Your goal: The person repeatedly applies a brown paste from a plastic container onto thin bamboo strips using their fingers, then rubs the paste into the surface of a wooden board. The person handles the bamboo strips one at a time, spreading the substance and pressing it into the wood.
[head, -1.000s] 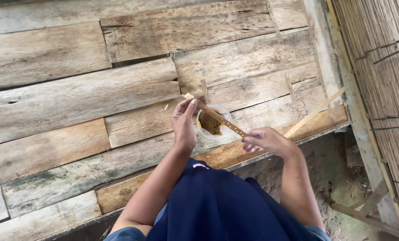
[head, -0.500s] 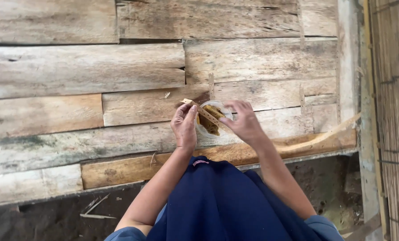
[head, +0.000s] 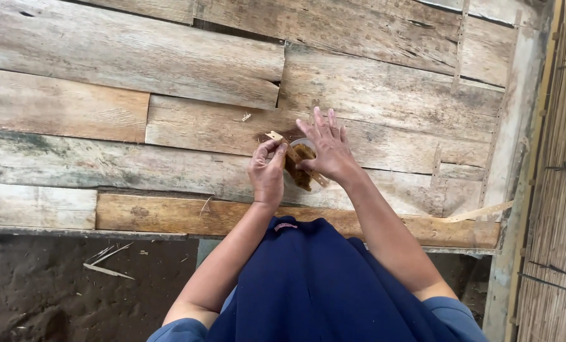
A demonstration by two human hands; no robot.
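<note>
a thin wooden strip [head: 294,157] was pinched near its upper end between the thumb and forefinger of the left hand [head: 267,174], which was closed on it. the strip ran from about ten o'clock down to four o'clock across a small round container [head: 299,166] with brown contents, which was set on the weathered wooden planks [head: 169,63] near the middle of the view. the right hand [head: 327,151] was held flat with its fingers spread apart, its palm laid over the container's three o'clock side and touching the strip. a dark blue garment [head: 314,285] was seen at six o'clock, and a bamboo wall [head: 561,190] at three o'clock.
</note>
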